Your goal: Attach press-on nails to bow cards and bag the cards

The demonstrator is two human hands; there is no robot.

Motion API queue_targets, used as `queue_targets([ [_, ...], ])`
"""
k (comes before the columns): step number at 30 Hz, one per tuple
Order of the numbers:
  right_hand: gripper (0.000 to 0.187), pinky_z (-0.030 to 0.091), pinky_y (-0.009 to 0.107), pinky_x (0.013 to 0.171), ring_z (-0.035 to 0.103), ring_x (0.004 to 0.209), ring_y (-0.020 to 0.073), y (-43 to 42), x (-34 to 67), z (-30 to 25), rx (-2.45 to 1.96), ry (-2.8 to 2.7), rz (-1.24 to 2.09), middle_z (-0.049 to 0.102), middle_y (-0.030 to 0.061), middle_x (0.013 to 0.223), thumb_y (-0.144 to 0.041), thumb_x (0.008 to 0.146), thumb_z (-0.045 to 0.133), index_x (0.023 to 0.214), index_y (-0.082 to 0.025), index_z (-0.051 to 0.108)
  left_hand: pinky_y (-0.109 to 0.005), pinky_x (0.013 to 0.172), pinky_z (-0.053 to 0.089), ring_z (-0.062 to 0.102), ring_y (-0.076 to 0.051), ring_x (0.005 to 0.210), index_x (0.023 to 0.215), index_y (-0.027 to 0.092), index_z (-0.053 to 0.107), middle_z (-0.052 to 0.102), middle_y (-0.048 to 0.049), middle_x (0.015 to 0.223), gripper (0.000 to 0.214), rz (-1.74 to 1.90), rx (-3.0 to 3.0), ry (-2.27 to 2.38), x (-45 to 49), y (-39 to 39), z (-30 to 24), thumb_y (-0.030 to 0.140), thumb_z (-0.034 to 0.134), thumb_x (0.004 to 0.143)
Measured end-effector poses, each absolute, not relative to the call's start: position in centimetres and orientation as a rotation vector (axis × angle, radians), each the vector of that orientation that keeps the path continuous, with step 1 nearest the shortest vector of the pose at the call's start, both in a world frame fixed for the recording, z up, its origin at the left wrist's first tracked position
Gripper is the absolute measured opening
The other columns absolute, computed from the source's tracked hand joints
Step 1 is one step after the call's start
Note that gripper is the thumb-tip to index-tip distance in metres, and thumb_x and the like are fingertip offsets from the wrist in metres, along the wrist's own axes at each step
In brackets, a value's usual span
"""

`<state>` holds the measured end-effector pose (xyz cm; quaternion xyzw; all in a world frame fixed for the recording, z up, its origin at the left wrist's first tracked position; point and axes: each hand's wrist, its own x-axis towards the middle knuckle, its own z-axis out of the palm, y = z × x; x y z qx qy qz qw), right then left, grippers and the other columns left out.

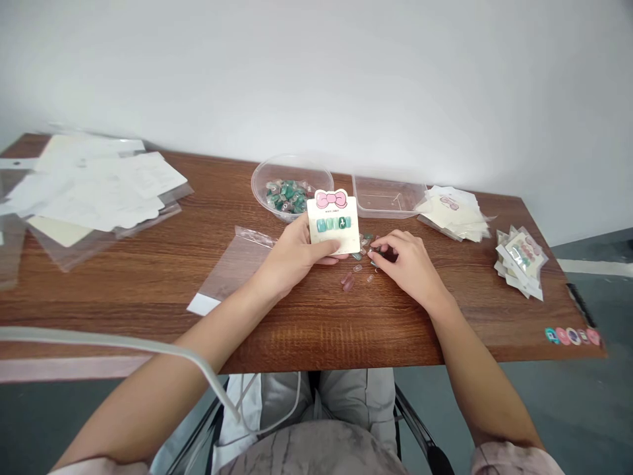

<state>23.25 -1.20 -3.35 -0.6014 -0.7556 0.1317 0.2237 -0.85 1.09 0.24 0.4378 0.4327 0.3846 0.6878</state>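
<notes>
Pale wall [316, 79] behind; wood-grain counter [321, 336], grey-green floor [612, 307] beyond its right end; my left grip [297, 249] holds the bow-topped card [329, 207] up over the counter, green nails [330, 224] in a row across it; right grip [409, 262] bent low among the loose nails [356, 256], whether closed on one I cannot tell; a slip of my left thumb [324, 249], so near the row, could dislodge a nail; a brush of the right fingers [389, 240] could scatter the small clear pieces [358, 268].

The cream, pink-bowed card [352, 240], held nearly upright, bears five teal nails [330, 224].
</notes>
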Motion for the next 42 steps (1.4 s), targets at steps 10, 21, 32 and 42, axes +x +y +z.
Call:
queue_targets([
  [10,0.008,0.042,0.043,0.086,0.063,0.083,0.0237,-1.3,23.3,-3.4,-1.509,-2.189,0.12,0.07,0.0022,0.083,-0.024,0.095,0.068,0.097,-0.024,0.076,-0.026,0.071,0.063,0.079,-0.018,0.079,0.128,0.015,0.059,0.079,-0.0126,0.117,0.057,0.835,0.967,0.965,-0.7,1.0,0.3,0.018,0.083,0.076],
  [21,0.011,0.047,0.04,0.071,0.064,0.075,0.0205,-2.8,21.5,-1.6,-1.035,-2.095,-0.037,0.074,0.0025,0.085,-0.021,0.093,0.071,0.101,-0.028,0.075,-0.029,0.071,0.064,0.078,-0.021,0.087,0.128,0.016,0.06,0.078,-0.0101,0.114,0.055,0.756,1.0,0.899,-0.4,0.5,-0.3,0.019,0.081,0.078],
  [32,0.01,0.046,0.04,0.073,0.062,0.076,0.0201,-3.2,21.1,-2.1,-1.036,-2.148,-0.015,0.074,0.0026,0.087,-0.022,0.096,0.068,0.101,-0.027,0.075,-0.029,0.073,0.063,0.076,-0.019,0.083,0.123,0.018,0.063,0.079,-0.0074,0.11,0.046,0.691,1.001,0.857,0.0,0.1,-0.3,0.02,0.08,0.08],
  [42,0.012,0.046,0.038,0.071,0.059,0.075,0.0197,-3.1,21.0,-2.1,-0.983,-2.178,-0.094,0.074,0.003,0.087,-0.018,0.095,0.069,0.105,-0.025,0.072,-0.03,0.075,0.063,0.076,-0.019,0.085,0.123,0.018,0.062,0.077,-0.0068,0.108,0.047,0.683,0.996,0.848,-0.1,0.1,-0.2,0.02,0.081,0.081],
])
